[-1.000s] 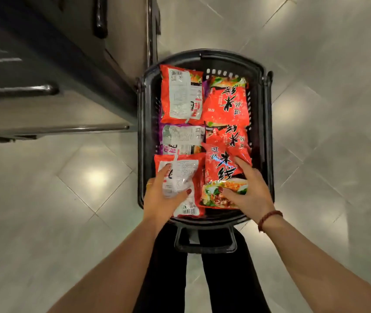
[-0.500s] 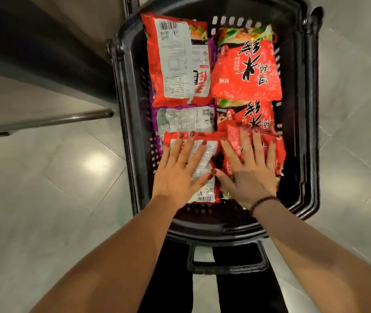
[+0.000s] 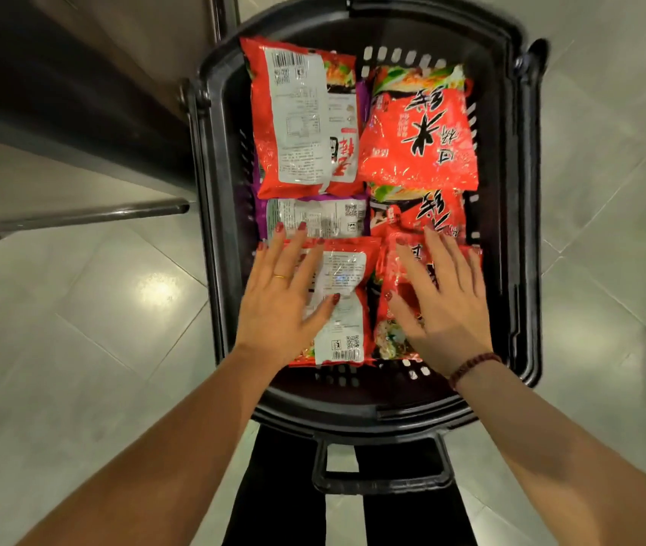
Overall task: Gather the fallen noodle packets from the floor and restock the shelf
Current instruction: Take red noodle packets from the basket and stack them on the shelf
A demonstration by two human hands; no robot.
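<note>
left of the black shopping basket (image 3: 211, 238) stood the dark shelf unit (image 3: 77, 112), its metal rail (image 3: 77, 216) pointing at the basket's left wall. in the basket's left column, your left hand (image 3: 286, 301) lay flat, fingers straight and spread, pressing the near white-backed red noodle packet (image 3: 347, 277). its fingertips reached the purple noodle packet (image 3: 321, 216) at the basket's middle, and a label-up red packet (image 3: 301, 120) lay at the basket's far end. in the basket's right column, the far red packet with black characters (image 3: 419, 132) touched a second one (image 3: 431, 214). your right hand (image 3: 443, 305) lay open too, fingers apart, flat on the near red packet (image 3: 392, 269), gripping nothing.

no packet showed on the floor tiles (image 3: 77, 348) around the basket, so gathering looked done and this step read as settling the load. to do it well, you needed even palm pressure so the slick film did not slide, and stacks kept below the basket's rim. after that you would take the handle (image 3: 380, 482) at the basket's near end.
</note>
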